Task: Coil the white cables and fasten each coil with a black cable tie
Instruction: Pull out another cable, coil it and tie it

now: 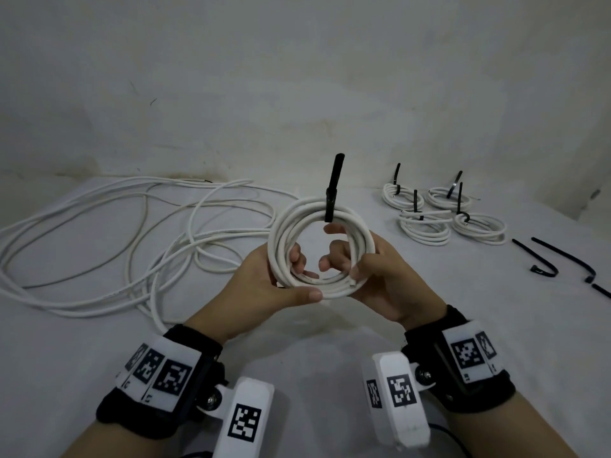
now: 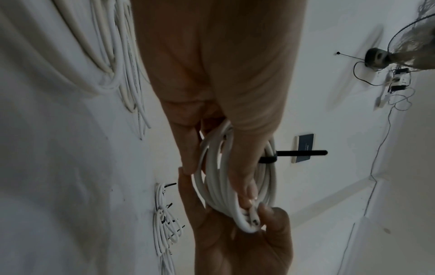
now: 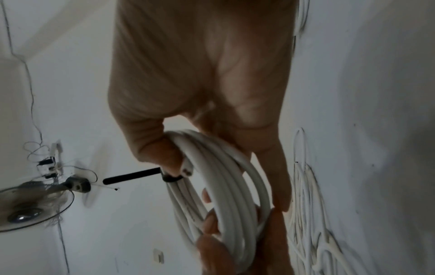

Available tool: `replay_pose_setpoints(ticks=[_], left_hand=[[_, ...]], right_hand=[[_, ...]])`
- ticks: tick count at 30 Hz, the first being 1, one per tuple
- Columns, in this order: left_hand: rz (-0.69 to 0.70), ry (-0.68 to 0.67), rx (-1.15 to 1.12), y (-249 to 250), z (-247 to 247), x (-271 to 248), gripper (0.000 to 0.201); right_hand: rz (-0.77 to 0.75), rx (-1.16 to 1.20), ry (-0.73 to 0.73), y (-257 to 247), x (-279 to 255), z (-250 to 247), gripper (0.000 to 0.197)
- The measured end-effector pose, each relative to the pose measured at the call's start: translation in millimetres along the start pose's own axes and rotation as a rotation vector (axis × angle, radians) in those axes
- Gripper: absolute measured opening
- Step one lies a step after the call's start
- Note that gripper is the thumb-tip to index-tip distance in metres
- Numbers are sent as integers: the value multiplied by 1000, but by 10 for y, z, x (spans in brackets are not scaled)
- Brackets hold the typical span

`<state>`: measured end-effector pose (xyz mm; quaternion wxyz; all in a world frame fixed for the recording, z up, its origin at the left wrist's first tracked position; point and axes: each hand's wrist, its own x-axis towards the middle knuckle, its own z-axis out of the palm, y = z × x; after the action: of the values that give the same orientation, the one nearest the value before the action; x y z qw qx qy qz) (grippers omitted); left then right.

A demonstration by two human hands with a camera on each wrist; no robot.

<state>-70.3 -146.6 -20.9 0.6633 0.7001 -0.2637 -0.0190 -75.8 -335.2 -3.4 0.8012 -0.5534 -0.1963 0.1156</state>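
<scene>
We see a white cloth-covered surface (image 1: 99,358) carrying everything, wrinkled, with a grey-white stained wall (image 1: 297,77) rising behind its far edge; we note brownish marks along that far edge toward the left corner. In the left wrist view we see a round wire-guard fan (image 2: 414,33) at the upper right, blurred, with a dark round motor housing (image 2: 376,57) and thin dark wires (image 2: 400,100) dangling beside it. We also see a small dark blue rectangular panel with a pale rim (image 2: 304,148) on the white wall. In the right wrist view the fan (image 3: 28,208) shows at the left edge; a small pale wall switch (image 3: 158,255) sits lower down.
</scene>
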Motion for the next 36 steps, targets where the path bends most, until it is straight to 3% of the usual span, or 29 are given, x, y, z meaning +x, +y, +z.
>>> replay_pose_setpoints(ticks=[4, 8, 12, 19, 24, 26, 32, 36], left_hand=[[-21, 60, -55, -14, -21, 10, 38], [-64, 186, -104, -21, -24, 23, 59], [-112, 271, -253, -29, -26, 42, 53], [-140, 285, -308, -96, -4, 57, 31], [-142, 200, -310, -36, 9, 53, 50], [-130, 146, -235, 9, 21, 46, 44], [-177, 188, -225, 120, 46, 224, 27], [-220, 159, -186, 184, 58, 588, 20]], right_hand=[[-80, -93, 156, 48, 18, 75, 22], [-177, -150, 288, 113, 50, 177, 34], [-211, -145, 353, 100, 63, 134, 33], [-226, -98, 374, 144, 103, 125, 33], [-221, -17, 354, 106, 107, 77, 38], [-203, -16, 348, 97, 119, 63, 39], [-103, -191, 366, -32, 160, -89, 51], [-55, -301, 506, -156, 183, -480, 41]])
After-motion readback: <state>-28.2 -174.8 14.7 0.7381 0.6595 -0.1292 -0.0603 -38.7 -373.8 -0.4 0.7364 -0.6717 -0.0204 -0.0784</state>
